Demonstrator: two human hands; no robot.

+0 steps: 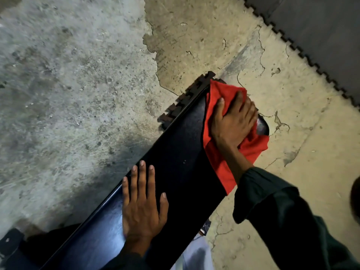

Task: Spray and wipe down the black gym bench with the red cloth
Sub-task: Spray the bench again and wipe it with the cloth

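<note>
Left hand (143,207) flat on bench (181,152); right hand (233,121) presses cloth (216,152).

- Left hand (143,206): flat, palm down, fingers straight and slightly spread, thumb out to the side, pointing away from the body.
- Left wrist and forearm enter from the bottom edge; dark sleeve at the wrist.
- Right hand (232,121): reaching farther out, palm down, fingers spread and pressing; fingertips blurred.
- Right forearm bare from wrist to mid-forearm, then a loose dark sleeve (272,207) running to the lower right corner.
- Hands well apart, not touching.
</note>
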